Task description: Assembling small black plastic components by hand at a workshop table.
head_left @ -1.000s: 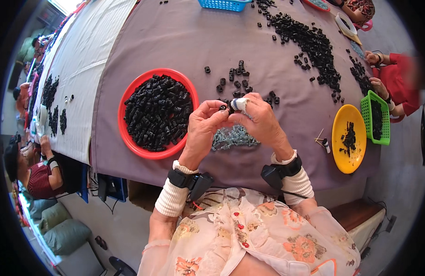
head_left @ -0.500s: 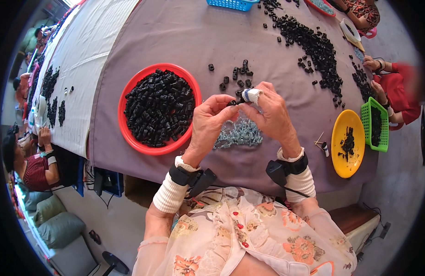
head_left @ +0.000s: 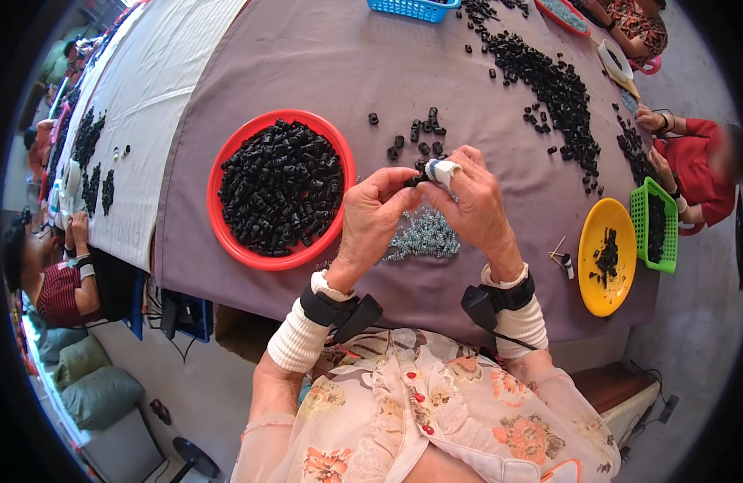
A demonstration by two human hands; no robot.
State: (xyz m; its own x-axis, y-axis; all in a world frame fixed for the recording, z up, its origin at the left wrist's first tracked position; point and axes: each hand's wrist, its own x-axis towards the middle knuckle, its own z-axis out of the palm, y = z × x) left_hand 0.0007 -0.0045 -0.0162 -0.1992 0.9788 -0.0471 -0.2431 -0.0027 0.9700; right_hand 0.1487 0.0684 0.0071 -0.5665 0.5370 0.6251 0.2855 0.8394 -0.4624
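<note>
In front of my chest both hands meet over the table. My left hand [head_left: 370, 216] is closed, thumb and forefinger pinching a small black plastic part [head_left: 412, 182]. My right hand [head_left: 478, 208], a white wrap with a blue stripe on one finger, is also closed, its fingertips pressed at the same part. Fingers hide most of the part. Below the hands lies a heap of small silvery metal springs [head_left: 426, 235]. Several loose black plastic pieces [head_left: 416, 129] lie just beyond them. To the left stands a round red tray [head_left: 216, 205] heaped with black pieces.
A yellow plate [head_left: 619, 278] with black bits and a green basket [head_left: 669, 249] stand at the right, near toothpicks and a small bottle [head_left: 568, 266]. A long pile of black pieces [head_left: 553, 84] stretches across the far right. A blue basket [head_left: 416, 8] stands far off. Co-workers sit at both sides.
My hands stay together at the black part, with only slight finger shifts. The whole view has moved a little. At the left, a co-worker's hands have come up to the table edge.
</note>
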